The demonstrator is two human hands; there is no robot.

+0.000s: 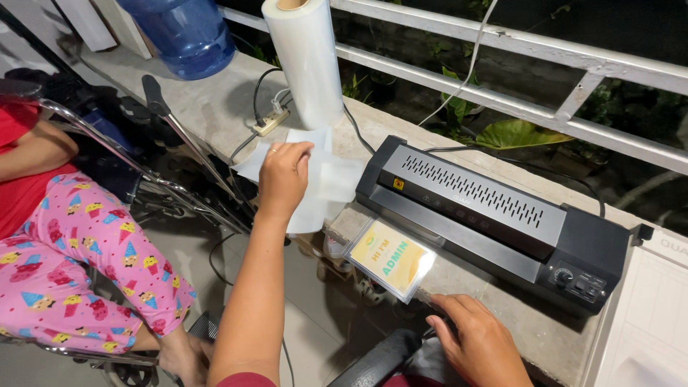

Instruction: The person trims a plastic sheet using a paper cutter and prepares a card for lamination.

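Pressing: the left hand (283, 175) lay flat, fingers spread, on loose clear film sheets (326, 188), likely pinning them to the surface (215, 107).
Right hand: the right hand (480, 340) rested loosely curled and empty near the surface edge.
Card: a yellow laminated card (390, 258) stuck out of the black laminator (494, 215), overhanging the edge.
Film roll: the film roll (304, 61) stood upright behind the sheets, within reach.

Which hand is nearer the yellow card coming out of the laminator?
Right. The right hand rests on the ledge just below the yellow card; the left hand is farther off, on the clear sheets.
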